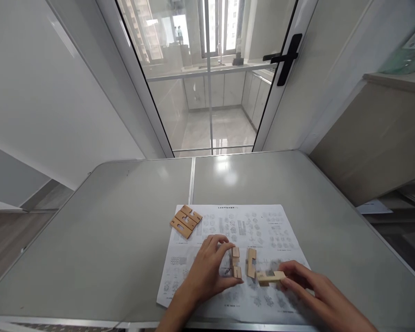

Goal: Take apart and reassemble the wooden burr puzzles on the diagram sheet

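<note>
My left hand (210,265) is closed around the ends of a notched wooden puzzle piece (236,273), thumb at the near end and fingers at the far end. Just right of it, another notched wooden piece (251,263) stands on the paper, touched by neither hand. My right hand (306,283) pinches a third, lighter wooden piece (270,276) by its right end, low over the sheet; it is slightly blurred. All three lie over a printed instruction sheet (224,223) with small line diagrams.
Several flat wooden pieces with cut-outs (186,221) lie side by side at the sheet's far left corner. The grey folding table (124,240) has a metal seam (192,180). Beyond its far edge stands a glass door with a black handle (286,60); a shelf unit (359,138) is at the right.
</note>
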Tool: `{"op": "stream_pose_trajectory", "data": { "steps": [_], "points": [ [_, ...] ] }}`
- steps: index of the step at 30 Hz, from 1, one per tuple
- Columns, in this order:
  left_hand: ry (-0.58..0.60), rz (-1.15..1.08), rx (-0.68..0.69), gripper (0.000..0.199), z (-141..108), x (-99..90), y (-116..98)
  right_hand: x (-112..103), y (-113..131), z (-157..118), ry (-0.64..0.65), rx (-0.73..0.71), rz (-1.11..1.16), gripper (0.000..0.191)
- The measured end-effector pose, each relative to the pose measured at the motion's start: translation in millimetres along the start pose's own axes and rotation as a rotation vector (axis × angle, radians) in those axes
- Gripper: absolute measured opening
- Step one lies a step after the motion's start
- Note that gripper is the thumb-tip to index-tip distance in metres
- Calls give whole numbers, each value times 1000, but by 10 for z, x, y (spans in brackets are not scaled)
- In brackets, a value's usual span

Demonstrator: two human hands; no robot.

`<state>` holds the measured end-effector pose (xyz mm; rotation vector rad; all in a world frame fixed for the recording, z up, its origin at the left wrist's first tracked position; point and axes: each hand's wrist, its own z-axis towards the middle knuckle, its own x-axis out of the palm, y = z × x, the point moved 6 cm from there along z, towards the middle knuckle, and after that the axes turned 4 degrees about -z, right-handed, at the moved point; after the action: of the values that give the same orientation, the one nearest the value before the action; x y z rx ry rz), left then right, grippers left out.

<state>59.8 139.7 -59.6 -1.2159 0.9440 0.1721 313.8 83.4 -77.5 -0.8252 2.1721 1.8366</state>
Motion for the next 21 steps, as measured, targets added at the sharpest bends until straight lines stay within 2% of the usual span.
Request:
{"op": "stream_pose_trajectory", "data": {
  "steps": [3,7,11,17,21],
  "points": [
    [38,3,-47,81,41,63,24,-25,-39,61,14,0,-7,34],
    [121,47,-82,78,93,145,28,2,-26,205,-76,-12,-18,38],
    [148,83,-86,75,134,179,-6,76,44,344,-159,-16,-30,38],
    [171,22,-10,87,200,256,-103,295,53,489,-189,54,52,38],
    [175,10,30,98,216,279,-131,444,110,539,-183,16,77,36]
  ]
}}
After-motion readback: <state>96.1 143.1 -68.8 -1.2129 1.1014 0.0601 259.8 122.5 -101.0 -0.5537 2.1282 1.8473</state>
